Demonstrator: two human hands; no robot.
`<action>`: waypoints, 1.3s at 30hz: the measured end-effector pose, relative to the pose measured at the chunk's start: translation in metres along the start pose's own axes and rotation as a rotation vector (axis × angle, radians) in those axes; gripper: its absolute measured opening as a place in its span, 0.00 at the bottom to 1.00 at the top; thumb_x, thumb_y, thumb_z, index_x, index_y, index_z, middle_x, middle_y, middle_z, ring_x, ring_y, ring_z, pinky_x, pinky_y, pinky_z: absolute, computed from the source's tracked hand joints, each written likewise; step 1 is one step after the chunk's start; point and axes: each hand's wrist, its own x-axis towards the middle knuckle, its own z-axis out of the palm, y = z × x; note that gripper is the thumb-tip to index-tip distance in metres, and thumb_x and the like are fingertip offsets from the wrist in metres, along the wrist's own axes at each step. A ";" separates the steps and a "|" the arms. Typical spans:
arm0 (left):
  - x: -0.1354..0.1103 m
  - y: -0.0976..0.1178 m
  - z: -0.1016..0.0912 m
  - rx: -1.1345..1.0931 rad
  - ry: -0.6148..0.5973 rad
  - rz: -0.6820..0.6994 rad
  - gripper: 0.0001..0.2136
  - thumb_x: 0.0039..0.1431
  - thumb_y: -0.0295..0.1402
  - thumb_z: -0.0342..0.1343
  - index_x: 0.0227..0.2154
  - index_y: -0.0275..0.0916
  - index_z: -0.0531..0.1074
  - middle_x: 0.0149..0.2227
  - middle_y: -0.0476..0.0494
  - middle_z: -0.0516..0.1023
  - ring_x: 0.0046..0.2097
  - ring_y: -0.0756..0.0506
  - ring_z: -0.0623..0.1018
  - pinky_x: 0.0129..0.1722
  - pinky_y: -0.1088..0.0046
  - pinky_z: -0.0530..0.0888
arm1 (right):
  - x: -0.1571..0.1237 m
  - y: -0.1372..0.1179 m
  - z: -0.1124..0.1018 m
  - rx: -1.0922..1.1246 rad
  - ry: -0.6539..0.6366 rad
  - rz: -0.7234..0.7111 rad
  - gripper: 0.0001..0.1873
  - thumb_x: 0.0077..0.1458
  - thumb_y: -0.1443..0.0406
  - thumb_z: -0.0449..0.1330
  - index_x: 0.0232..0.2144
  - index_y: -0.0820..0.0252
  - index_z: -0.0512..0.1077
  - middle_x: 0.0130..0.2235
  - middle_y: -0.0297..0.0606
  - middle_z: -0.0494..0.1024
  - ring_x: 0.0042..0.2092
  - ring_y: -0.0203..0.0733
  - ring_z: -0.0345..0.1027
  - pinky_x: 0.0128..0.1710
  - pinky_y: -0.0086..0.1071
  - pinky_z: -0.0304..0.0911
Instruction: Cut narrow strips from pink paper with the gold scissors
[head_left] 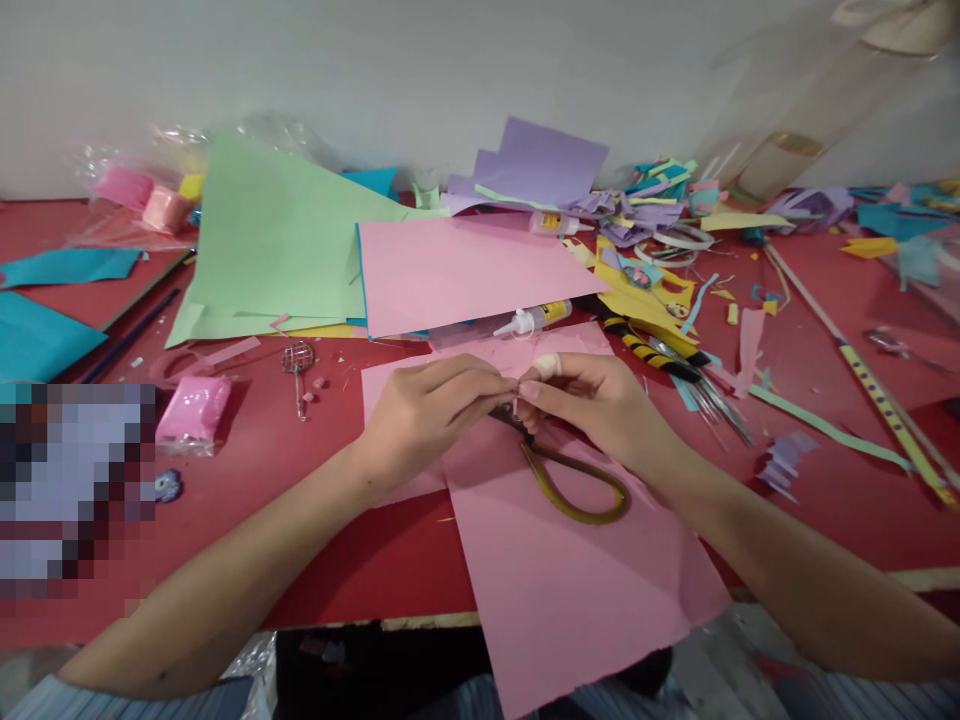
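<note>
My left hand (427, 405) and my right hand (589, 395) meet at the middle of the table, fingertips pinched together. What they hold is tiny, perhaps pinkish, and mostly hidden by the fingers. A pale wrap covers one fingertip of my right hand. Under the hands lie scissors with a dark yellow loop handle (589, 516), their blades largely hidden. They rest on a pink paper sheet (555, 610) that hangs over the table's front edge. Just beyond my fingers lies a clear glue bottle (551, 313) with a yellow label.
Pink (465, 270) and green sheets (262, 240) lie behind the hands. Pliers with yellow-black handles (645, 345) and tweezers are on the right, near a striped flute-like stick (877, 400). At left are a pink clay packet (195, 410) and a wire-headed piece (298, 360). Paper scraps litter the back.
</note>
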 end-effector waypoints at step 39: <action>-0.002 -0.007 -0.006 0.121 -0.014 0.143 0.02 0.62 0.28 0.59 0.37 0.36 0.72 0.30 0.49 0.82 0.30 0.52 0.82 0.29 0.81 0.77 | 0.003 0.009 0.001 0.211 -0.152 0.026 0.08 0.56 0.62 0.66 0.30 0.62 0.75 0.27 0.33 0.77 0.29 0.34 0.72 0.32 0.29 0.70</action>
